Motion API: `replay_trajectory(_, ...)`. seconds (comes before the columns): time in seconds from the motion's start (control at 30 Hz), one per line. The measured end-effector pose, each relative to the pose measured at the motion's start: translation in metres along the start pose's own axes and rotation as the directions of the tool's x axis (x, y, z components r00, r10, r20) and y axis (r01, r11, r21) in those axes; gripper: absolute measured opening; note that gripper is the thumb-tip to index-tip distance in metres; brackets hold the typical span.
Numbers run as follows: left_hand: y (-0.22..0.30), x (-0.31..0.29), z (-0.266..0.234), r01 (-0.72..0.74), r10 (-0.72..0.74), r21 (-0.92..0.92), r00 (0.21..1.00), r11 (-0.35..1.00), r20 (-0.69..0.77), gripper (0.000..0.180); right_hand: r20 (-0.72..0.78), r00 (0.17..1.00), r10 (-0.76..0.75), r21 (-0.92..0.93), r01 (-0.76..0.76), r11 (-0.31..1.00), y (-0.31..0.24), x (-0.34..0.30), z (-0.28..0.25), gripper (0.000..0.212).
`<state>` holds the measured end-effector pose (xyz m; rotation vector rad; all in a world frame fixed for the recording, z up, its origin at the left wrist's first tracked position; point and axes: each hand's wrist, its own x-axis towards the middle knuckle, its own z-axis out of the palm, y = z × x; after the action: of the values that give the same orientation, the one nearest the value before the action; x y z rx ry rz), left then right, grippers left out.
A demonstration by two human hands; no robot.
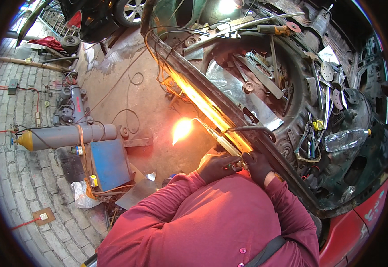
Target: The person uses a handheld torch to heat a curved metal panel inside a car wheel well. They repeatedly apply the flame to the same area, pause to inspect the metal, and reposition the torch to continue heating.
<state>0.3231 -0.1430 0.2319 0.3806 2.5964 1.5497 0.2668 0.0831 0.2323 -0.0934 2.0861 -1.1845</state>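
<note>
A lit gas torch (224, 143) is held close in front of my body, its thin bent tip pointing to the far left. A bright orange-yellow flame (182, 130) burns at that tip. My left hand (220, 167), in a dark glove, closes around the valve end of the torch. On the other side of the same end, my gloved right hand (257, 166) grips the handle. Both hands are beside the edge of an open car body (287, 167), which the flame lights up yellow. My fingers partly hide the valves.
Loose tools and metal pieces fill the car's spare-wheel well (265, 82). A plastic bottle (346, 140) and a basket of pliers (308, 144) lie at the right. On the left are a grey gas cylinder (65, 136), a blue box (109, 164) and cables across the floor.
</note>
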Motion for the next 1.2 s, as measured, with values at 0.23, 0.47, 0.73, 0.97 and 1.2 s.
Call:
replay_trajectory(0.23,0.003,0.001,-0.002,-0.031,0.031,0.022,1.000,0.999,-0.002,0.043,0.002,1.000,0.007,0.016,-0.007,1.000,-0.012,-0.005,-0.005,0.053)
replay_trajectory(0.47,0.007,0.001,-0.005,0.036,-0.035,-0.013,0.997,0.999,0.074,0.047,0.028,1.000,-0.006,-0.003,0.006,1.000,0.001,-0.002,-0.004,0.053)
replay_trajectory(0.73,0.014,0.004,-0.007,0.049,-0.047,-0.008,0.988,0.999,0.148,0.050,0.008,0.998,-0.063,0.057,0.063,0.996,-0.001,-0.010,-0.009,0.053)
replay_trajectory(0.97,0.015,0.008,-0.006,0.054,-0.051,-0.010,0.978,0.998,0.201,0.053,0.012,0.997,-0.073,0.149,0.071,0.986,0.004,-0.014,-0.012,0.052)
replay_trajectory(1.2,0.014,0.009,-0.003,-0.027,0.035,-0.045,0.982,0.999,0.184,0.055,0.007,0.994,-0.106,0.172,0.104,0.980,0.005,-0.020,-0.018,0.051)
